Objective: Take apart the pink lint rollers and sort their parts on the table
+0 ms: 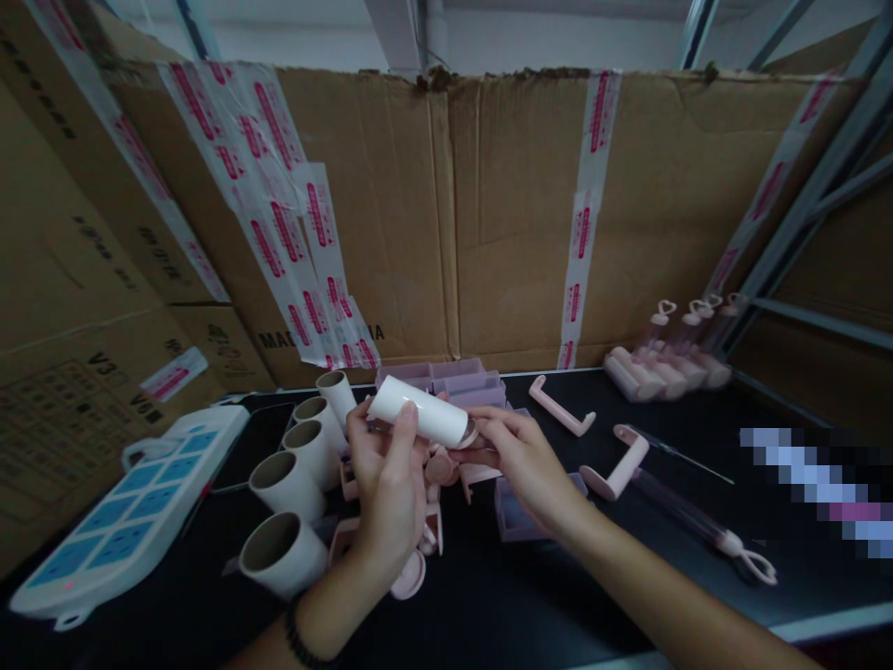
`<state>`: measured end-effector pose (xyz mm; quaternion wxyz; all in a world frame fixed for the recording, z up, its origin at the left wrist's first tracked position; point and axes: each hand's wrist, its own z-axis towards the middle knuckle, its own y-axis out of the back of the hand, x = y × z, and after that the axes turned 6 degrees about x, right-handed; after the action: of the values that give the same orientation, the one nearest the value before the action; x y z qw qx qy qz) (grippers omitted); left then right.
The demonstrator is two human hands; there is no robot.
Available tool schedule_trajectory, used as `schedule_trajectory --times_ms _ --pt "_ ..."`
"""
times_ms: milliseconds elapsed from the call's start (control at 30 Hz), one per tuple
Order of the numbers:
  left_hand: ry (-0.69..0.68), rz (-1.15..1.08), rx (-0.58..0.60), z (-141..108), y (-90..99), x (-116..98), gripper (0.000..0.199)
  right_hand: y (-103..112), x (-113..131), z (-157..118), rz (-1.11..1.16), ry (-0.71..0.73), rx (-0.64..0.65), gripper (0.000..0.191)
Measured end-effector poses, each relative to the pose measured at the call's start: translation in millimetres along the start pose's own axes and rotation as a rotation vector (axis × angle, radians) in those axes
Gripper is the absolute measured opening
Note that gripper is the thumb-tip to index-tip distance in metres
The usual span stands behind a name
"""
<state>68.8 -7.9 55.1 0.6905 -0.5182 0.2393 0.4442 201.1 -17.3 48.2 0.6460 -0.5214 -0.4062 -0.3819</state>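
A glossy white cylinder (419,411) lies tilted across my left hand (391,465), whose fingers and thumb wrap round it. My right hand (513,451) pinches a small pinkish round piece (472,433) at the cylinder's right end; its fingertips are partly hidden. Under the hands are several loose pink parts, among them a round pink disc (408,574). Close by on the right, beneath my right wrist, sits a purple translucent box (516,512).
Several white tubes (283,554) stand at the left beside a white power strip (139,512). Purple trays (460,377) are behind the hands. Pink brackets (562,406), a screwdriver (687,456) and a clear tube with a heart-shaped end (687,507) lie right; pink assemblies (666,372) stand back right.
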Motion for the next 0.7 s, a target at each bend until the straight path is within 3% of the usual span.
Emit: schedule_trajectory --times_ms 200,333,467,567,700 --pt "-0.165 0.170 -0.052 4 5.1 0 0.040 8 -3 10 -0.109 -0.074 -0.021 0.031" --pt "-0.277 0.222 -0.071 3 3.3 -4 0.045 14 -9 18 -0.523 0.013 0.085 0.033" --pt "-0.338 0.255 -0.038 2 2.2 -6 0.046 1 -16 21 -0.870 0.169 0.243 0.035" --pt "-0.385 0.313 -0.080 4 5.5 -6 0.045 -9 -20 27 -0.927 0.203 0.292 0.031" --pt "-0.381 0.327 -0.120 9 9.5 -6 0.045 -6 -12 33 -0.827 0.247 0.152 0.025"
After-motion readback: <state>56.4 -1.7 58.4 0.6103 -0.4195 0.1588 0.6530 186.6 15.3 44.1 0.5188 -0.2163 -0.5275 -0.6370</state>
